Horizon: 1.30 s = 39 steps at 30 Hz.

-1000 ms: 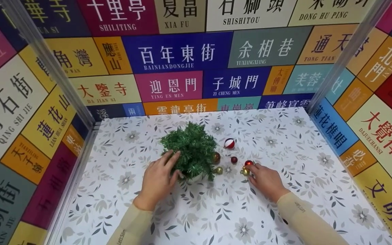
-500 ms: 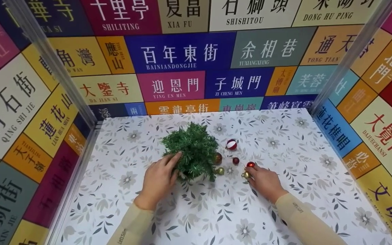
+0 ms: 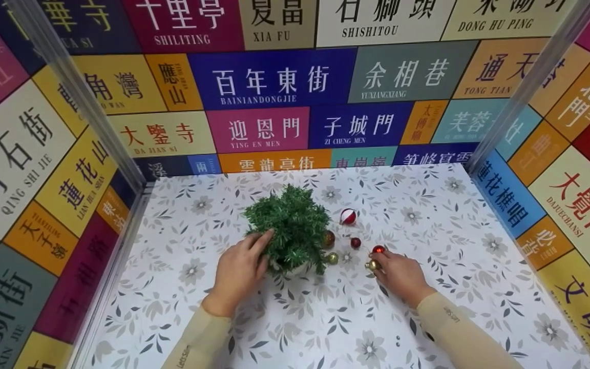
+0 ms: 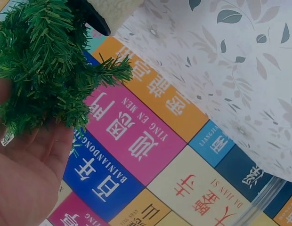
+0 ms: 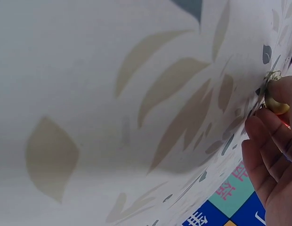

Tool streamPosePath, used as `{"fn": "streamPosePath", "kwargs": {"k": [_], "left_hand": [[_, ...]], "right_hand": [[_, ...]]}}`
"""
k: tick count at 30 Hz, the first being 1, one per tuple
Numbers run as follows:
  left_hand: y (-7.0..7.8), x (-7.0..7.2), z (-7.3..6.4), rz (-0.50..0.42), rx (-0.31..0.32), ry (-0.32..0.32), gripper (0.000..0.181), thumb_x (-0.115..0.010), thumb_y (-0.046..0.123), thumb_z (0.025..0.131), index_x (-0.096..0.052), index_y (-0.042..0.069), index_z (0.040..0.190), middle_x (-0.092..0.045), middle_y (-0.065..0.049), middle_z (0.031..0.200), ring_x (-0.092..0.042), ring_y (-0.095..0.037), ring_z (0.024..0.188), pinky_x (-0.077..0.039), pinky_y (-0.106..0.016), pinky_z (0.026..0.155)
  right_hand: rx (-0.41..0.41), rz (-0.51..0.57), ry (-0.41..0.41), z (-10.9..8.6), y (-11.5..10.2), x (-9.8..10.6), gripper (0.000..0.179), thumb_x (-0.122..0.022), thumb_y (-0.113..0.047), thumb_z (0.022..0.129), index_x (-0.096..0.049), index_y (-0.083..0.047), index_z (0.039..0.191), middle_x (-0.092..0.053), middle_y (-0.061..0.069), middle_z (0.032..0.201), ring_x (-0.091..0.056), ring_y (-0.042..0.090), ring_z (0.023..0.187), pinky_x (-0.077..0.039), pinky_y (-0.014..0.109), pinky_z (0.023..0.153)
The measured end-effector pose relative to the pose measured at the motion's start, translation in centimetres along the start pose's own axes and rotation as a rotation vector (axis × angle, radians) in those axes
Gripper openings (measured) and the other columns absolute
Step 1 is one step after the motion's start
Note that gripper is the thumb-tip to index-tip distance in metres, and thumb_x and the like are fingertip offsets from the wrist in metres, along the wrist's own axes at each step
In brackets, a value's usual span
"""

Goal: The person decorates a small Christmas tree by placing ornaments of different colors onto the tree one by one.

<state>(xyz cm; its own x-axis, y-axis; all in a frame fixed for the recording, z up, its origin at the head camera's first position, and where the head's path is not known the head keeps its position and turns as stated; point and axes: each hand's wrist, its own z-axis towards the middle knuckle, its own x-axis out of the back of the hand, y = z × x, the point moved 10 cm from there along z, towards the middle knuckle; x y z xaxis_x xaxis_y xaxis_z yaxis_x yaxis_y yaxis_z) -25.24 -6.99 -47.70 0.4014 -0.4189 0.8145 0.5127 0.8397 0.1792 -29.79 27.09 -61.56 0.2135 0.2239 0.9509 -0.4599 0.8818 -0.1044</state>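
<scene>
A small green artificial Christmas tree point(image 3: 295, 220) in a pale pot point(image 3: 299, 267) stands on the table. My left hand point(image 3: 239, 269) holds it by the left-hand branches; in the left wrist view the fingers point(image 4: 52, 146) go into the needles, which hide their tips. To the tree's right, my right hand point(image 3: 402, 274) pinches a small gold bauble point(image 3: 373, 265) between thumb and fingers, close to the tabletop. A shiny red bauble point(image 3: 378, 249) lies right by those fingertips. In the right wrist view the gold bauble point(image 5: 277, 104) shows partly behind the thumb.
Between tree and right hand lie a brown bauble point(image 3: 329, 239), a dark red bauble point(image 3: 355, 242) and another gold bauble point(image 3: 332, 258). Farther back sits a red-and-white bauble point(image 3: 348, 217). Sign-printed walls point(image 3: 274, 77) enclose the flower-patterned table point(image 3: 197, 318) at back and sides.
The gold bauble has shifted slightly toward me in my right fingers, and the red one beside it has moved a little. The left hand stays at the tree. The head view has shifted slightly.
</scene>
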Motion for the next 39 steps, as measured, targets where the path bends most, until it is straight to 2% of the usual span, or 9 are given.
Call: {"fn": "streamPosePath", "kwargs": {"k": [7, 17, 26, 32, 39], "left_hand": [[0.1, 0.1, 0.0, -0.004, -0.002, -0.007, 0.059, -0.061, 0.022, 0.084, -0.042, 0.023, 0.14, -0.053, -0.003, 0.12, -0.056, -0.02, 0.069, -0.048, -0.037, 0.059], [0.0, 0.1, 0.0, -0.015, -0.015, 0.008, 0.058, -0.061, 0.022, 0.084, -0.043, 0.022, 0.139, -0.054, -0.003, 0.118, -0.056, -0.021, 0.07, -0.048, -0.038, 0.059], [0.0, 0.1, 0.0, -0.005, -0.02, 0.002, 0.057, -0.059, 0.022, 0.085, -0.042, 0.023, 0.14, -0.054, -0.003, 0.117, -0.052, -0.018, 0.062, -0.044, -0.035, 0.054], [0.1, 0.2, 0.0, -0.007, -0.017, 0.002, 0.057, -0.059, 0.021, 0.085, -0.042, 0.023, 0.139, -0.054, -0.002, 0.117, -0.052, -0.018, 0.062, -0.044, -0.035, 0.054], [0.0, 0.1, 0.0, -0.015, -0.014, 0.003, 0.058, -0.061, 0.022, 0.085, -0.042, 0.023, 0.14, -0.054, -0.003, 0.117, -0.053, -0.02, 0.063, -0.046, -0.038, 0.056]], "right_hand": [[-0.002, 0.031, -0.03, -0.1, -0.2, 0.3, 0.034, -0.068, -0.032, 0.082, -0.062, -0.018, 0.112, -0.061, -0.004, 0.095, -0.061, 0.02, 0.074, -0.048, 0.042, 0.058], [0.001, 0.031, -0.01, 0.2, -0.8, 1.1, 0.027, -0.068, -0.035, 0.081, -0.062, -0.022, 0.104, -0.059, -0.009, 0.091, -0.059, 0.017, 0.073, -0.048, 0.04, 0.058], [-0.007, 0.015, -0.008, 0.1, -0.7, 1.1, 0.026, -0.066, -0.035, 0.083, -0.061, -0.024, 0.105, -0.059, -0.009, 0.09, -0.06, 0.017, 0.072, -0.048, 0.039, 0.057], [-0.029, 0.017, -0.03, 0.1, -0.6, 1.2, 0.025, -0.066, -0.036, 0.082, -0.06, -0.026, 0.105, -0.059, -0.011, 0.09, -0.059, 0.013, 0.073, -0.048, 0.037, 0.059], [-0.008, 0.04, -0.022, 0.3, -1.4, 2.1, 0.026, -0.067, -0.036, 0.082, -0.059, -0.025, 0.103, -0.058, -0.011, 0.088, -0.056, 0.01, 0.07, -0.047, 0.036, 0.056]]}}
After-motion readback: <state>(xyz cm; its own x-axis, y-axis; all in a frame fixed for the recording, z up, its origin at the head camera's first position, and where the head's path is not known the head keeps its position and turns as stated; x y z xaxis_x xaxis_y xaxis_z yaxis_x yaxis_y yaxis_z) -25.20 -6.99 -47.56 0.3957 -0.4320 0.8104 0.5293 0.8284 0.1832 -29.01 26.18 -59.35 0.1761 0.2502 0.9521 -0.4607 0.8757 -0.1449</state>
